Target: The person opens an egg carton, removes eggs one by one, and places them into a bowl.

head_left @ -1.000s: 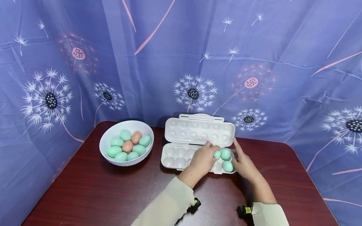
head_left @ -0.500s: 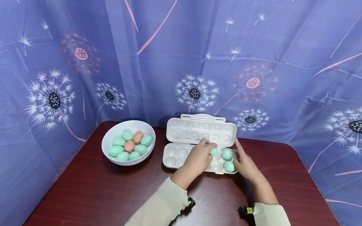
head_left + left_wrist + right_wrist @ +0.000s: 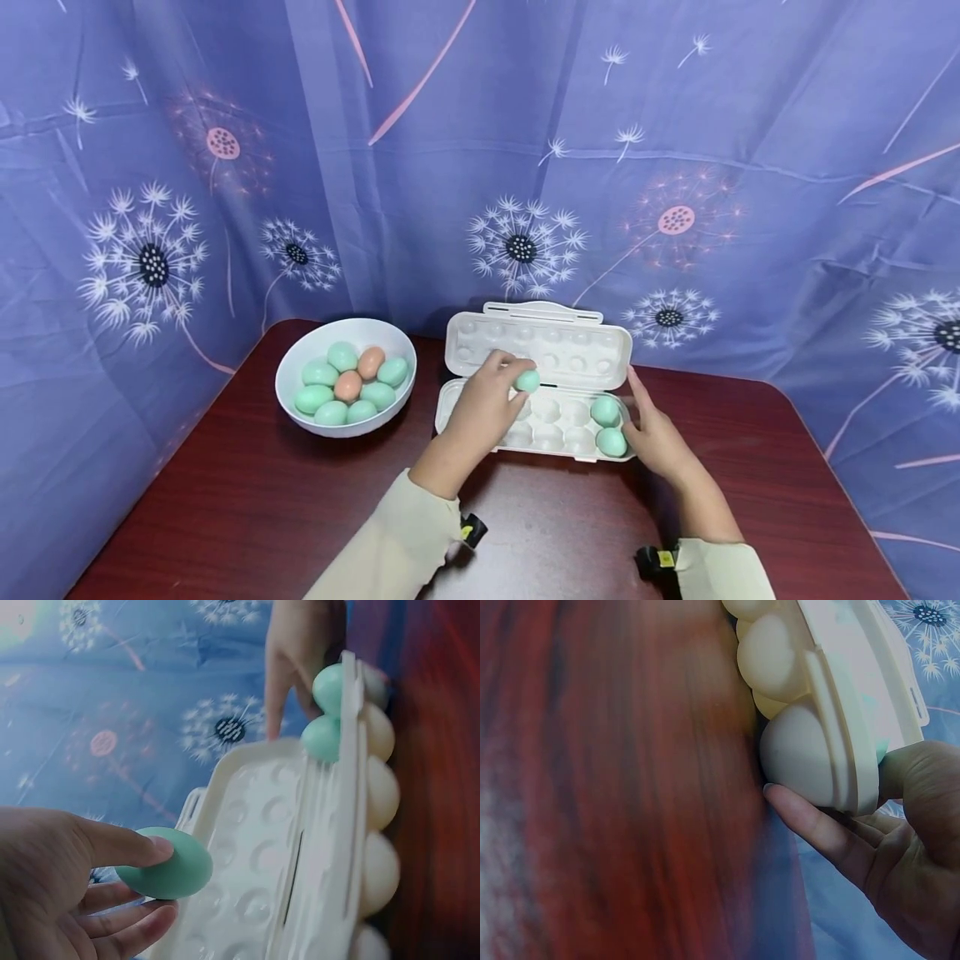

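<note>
My left hand [image 3: 483, 400] pinches a pale green egg [image 3: 527, 381] between thumb and fingers, raised over the white plastic egg box [image 3: 547, 437]. In the left wrist view that egg [image 3: 169, 862] lies sideways in the fingertips, in front of the opened lid [image 3: 255, 817]. At the box's right end my right hand [image 3: 660, 437] holds the corner, one finger reaching up beside the lid. Close up in the right wrist view, this hand [image 3: 907, 832] spans the box end, with a fingertip against the end cup [image 3: 795, 754]. Two green eggs [image 3: 608, 425] sit in the rightmost cups.
A white bowl [image 3: 288, 387] on the left of the dark red table [image 3: 247, 508] holds several green eggs and two brown ones [image 3: 359, 373]. A blue dandelion-print curtain [image 3: 420, 208] hangs behind and beside the table.
My left hand has lifted the green egg out of a cup near the right end and carried it left and up. The right hand has stayed at the box's end.
</note>
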The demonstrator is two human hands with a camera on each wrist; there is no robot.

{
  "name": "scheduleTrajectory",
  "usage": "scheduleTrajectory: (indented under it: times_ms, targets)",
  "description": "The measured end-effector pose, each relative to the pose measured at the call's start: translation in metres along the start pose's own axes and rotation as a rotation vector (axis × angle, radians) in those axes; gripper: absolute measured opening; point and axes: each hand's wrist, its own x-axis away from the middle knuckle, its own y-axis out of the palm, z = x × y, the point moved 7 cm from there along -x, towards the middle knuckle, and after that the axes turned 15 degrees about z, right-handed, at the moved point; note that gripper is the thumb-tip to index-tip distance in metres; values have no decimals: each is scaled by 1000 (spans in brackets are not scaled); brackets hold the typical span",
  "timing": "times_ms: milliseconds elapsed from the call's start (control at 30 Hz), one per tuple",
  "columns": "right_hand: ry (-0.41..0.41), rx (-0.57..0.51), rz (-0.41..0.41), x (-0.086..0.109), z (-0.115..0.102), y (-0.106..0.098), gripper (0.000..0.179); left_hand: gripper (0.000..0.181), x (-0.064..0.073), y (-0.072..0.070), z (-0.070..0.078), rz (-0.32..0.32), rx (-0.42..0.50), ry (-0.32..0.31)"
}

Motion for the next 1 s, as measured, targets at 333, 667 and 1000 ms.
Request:
scheduleTrajectory:
  times_ms: [333,667,1000]
  targets:
    - [6,-1,2,1,-1,-2,90,40,-4,-42,-23,74,-55,-11]
    - [17,-14,-14,2,-3,0,90,40,-1,-82,-51,156,-78,-47]
    - [16,16,-10,1,-2,-1,90,38,-3,-117,-82,224,-99,-121]
